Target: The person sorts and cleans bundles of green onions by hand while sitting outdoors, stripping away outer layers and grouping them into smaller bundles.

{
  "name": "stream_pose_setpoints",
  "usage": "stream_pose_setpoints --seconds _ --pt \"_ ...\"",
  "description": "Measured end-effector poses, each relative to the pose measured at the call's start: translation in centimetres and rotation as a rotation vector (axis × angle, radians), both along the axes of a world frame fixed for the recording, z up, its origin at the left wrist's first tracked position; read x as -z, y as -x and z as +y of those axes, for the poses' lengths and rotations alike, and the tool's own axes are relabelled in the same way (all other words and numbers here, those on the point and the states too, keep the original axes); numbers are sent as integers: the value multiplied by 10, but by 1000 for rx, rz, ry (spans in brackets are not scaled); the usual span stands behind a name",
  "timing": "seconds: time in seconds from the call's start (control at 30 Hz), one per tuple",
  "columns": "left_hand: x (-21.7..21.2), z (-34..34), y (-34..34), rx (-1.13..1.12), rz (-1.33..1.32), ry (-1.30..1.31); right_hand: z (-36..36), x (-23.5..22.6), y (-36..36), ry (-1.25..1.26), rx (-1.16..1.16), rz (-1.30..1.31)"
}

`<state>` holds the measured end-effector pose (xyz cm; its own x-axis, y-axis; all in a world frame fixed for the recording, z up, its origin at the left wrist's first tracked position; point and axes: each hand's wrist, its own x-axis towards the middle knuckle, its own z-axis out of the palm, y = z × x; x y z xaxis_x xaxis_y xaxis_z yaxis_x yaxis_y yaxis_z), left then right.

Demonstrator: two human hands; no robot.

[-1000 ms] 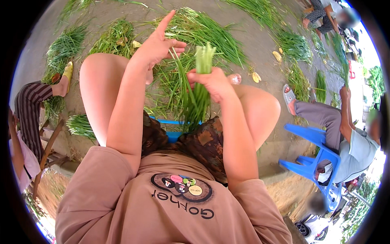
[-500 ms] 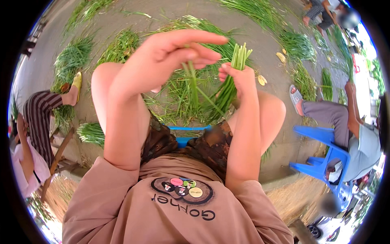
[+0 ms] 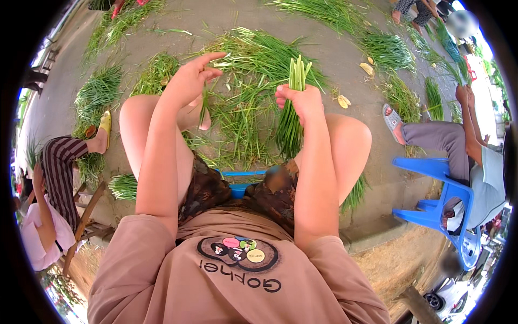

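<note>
My right hand (image 3: 306, 102) is wrapped round an upright bunch of chives (image 3: 297, 73); the pale cut ends stand above the fist and the green leaves hang below it. To the left, over my knee, my left hand (image 3: 190, 80) has its index finger stretched out and the other fingers curled. A few loose chive leaves (image 3: 203, 110) dangle from those curled fingers. On the ground beyond both hands lies a large heap of chives (image 3: 259, 51). Between my feet are scattered leaf trimmings (image 3: 237, 127).
More chive piles lie at left (image 3: 100, 89) and far right (image 3: 386, 51). A small bundle (image 3: 123, 187) rests by my left thigh. One person in striped trousers (image 3: 60, 162) sits at left; another sits at right on a blue plastic chair (image 3: 440, 186). Yellowed leaves (image 3: 367, 68) dot the pavement.
My left hand has drawn away to the left from the bunch, with loose leaves hanging from it. My right hand, still round the chives, has shifted slightly left and down.
</note>
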<state>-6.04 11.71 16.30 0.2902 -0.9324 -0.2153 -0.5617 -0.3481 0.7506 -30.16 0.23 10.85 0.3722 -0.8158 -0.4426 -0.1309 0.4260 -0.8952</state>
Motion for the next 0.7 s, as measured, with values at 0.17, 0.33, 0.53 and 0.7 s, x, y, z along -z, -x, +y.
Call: stream_pose_setpoints --seconds 0.17,0.33,0.53,0.7 --pt "-13 -2 14 12 493 139 12 -11 -12 -58 -24 -132" --pt "-23 -7 39 8 553 30 21 -8 -21 46 -254 -112" --pt "7 -20 55 -71 376 219 39 -7 -41 117 -284 -193" --pt "1 -20 69 -91 451 214 49 3 -52 153 -211 -273"
